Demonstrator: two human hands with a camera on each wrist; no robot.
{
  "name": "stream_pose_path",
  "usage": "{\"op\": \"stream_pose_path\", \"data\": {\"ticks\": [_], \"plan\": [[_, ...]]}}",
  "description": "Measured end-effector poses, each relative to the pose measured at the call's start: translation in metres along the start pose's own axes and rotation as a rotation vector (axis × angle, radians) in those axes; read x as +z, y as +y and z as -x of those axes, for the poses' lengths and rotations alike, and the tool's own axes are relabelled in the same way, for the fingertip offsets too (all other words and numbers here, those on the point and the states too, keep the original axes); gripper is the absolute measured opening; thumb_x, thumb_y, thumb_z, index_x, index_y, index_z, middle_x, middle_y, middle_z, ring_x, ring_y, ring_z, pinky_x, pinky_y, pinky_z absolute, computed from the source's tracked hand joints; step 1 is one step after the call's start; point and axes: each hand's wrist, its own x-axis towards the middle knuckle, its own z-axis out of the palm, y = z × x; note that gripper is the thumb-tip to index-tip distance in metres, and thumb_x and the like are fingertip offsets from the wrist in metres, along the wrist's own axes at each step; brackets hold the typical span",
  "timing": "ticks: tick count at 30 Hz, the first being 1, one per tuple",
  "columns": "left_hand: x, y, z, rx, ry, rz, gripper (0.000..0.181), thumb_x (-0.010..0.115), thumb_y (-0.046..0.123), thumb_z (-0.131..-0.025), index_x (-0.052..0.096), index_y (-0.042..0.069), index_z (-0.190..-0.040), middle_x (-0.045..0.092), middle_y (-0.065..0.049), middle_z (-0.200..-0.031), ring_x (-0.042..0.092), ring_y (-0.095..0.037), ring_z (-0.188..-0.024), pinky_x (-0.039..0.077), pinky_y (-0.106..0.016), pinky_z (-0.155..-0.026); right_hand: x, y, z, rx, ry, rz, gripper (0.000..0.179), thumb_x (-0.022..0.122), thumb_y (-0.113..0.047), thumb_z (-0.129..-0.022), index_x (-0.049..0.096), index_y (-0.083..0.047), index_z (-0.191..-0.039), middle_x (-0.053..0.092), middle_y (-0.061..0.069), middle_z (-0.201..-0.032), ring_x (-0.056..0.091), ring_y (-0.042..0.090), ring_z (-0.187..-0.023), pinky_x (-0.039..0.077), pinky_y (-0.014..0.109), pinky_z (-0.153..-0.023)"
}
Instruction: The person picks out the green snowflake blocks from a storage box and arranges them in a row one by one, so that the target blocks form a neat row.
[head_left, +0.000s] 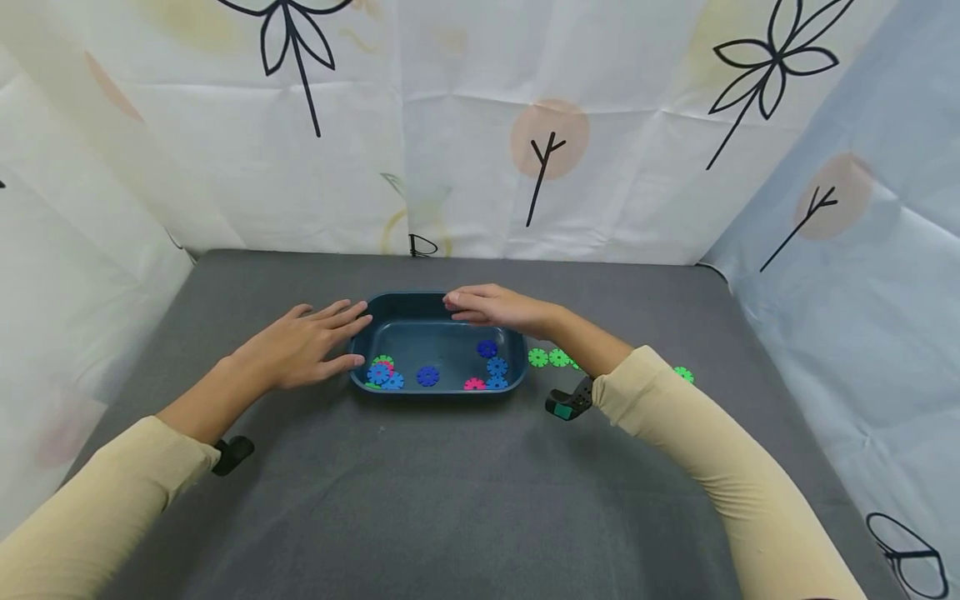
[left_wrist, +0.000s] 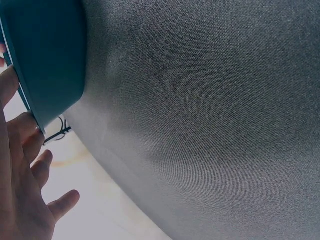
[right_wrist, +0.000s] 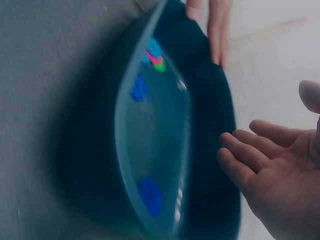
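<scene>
A dark teal tray [head_left: 450,337] lies on the grey table, with several flower-shaped plastic discs inside. A cluster of blue, pink and green discs [head_left: 380,372] sits in its left corner, a lone blue disc [head_left: 428,377] near the middle, and blue discs with a pink disc [head_left: 475,384] towards the right. My left hand [head_left: 303,346] spreads straight fingers at the tray's left rim; in the left wrist view its fingertips [left_wrist: 32,142] lie against the edge. Over the far right rim hovers my right hand [head_left: 502,308], fingers extended and holding nothing.
Green discs [head_left: 537,357] form a row on the table just right of the tray, partly hidden by the right forearm. Another green disc [head_left: 683,374] shows beyond that arm. White patterned curtains [head_left: 465,183] hang behind the table and along both sides.
</scene>
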Motion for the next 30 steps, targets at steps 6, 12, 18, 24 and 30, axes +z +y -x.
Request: {"op": "stream_pose_path", "data": {"ticks": [6, 12, 18, 24, 30], "plan": [[0.002, -0.001, -0.002, -0.008, -0.009, -0.007, 0.07, 0.049, 0.052, -0.101, 0.037, 0.007, -0.154, 0.03, -0.016, -0.16, 0.028, -0.039, -0.146, 0.028, -0.068, -0.108, 0.021, -0.002, -0.024, 0.059, -0.109, -0.025, 0.059, 0.031, -0.038, -0.11, 0.026, -0.001, -0.156, 0.031, 0.017, -0.16, 0.035, 0.028, -0.145, 0.029, 0.039, -0.117], [0.002, -0.003, -0.001, 0.0, -0.01, 0.003, 0.071, 0.048, 0.053, -0.102, 0.036, 0.007, -0.154, 0.03, -0.016, -0.16, 0.028, -0.039, -0.146, 0.029, -0.067, -0.108, 0.037, -0.005, -0.043, 0.11, -0.232, -0.036, 0.058, 0.03, -0.037, -0.11, 0.027, 0.001, -0.155, 0.037, 0.021, -0.155, 0.039, 0.03, -0.143, 0.031, 0.042, -0.116], [0.002, -0.003, -0.002, 0.001, -0.018, 0.013, 0.071, 0.046, 0.054, -0.102, 0.036, 0.007, -0.154, 0.029, -0.016, -0.161, 0.027, -0.039, -0.147, 0.028, -0.068, -0.109, 0.05, -0.003, -0.054, 0.153, -0.309, -0.073, 0.061, 0.025, -0.041, -0.11, 0.026, -0.001, -0.156, 0.042, 0.022, -0.152, 0.043, 0.03, -0.14, 0.033, 0.041, -0.115], [0.0, -0.003, -0.002, -0.002, -0.028, 0.011, 0.071, 0.046, 0.054, -0.102, 0.035, 0.007, -0.155, 0.028, -0.016, -0.161, 0.026, -0.039, -0.147, 0.027, -0.068, -0.109, 0.058, -0.003, -0.059, 0.168, -0.342, -0.066, 0.062, 0.024, -0.043, -0.11, 0.025, -0.002, -0.156, 0.043, 0.022, -0.152, 0.044, 0.03, -0.139, 0.034, 0.04, -0.115], [0.0, -0.002, -0.002, 0.002, -0.026, 0.008, 0.07, 0.046, 0.053, -0.102, 0.036, 0.007, -0.154, 0.029, -0.016, -0.161, 0.026, -0.039, -0.147, 0.028, -0.068, -0.108, 0.063, -0.003, -0.063, 0.16, -0.379, -0.015, 0.062, 0.023, -0.044, -0.11, 0.024, -0.003, -0.157, 0.042, 0.02, -0.153, 0.044, 0.028, -0.14, 0.034, 0.04, -0.115]]}}
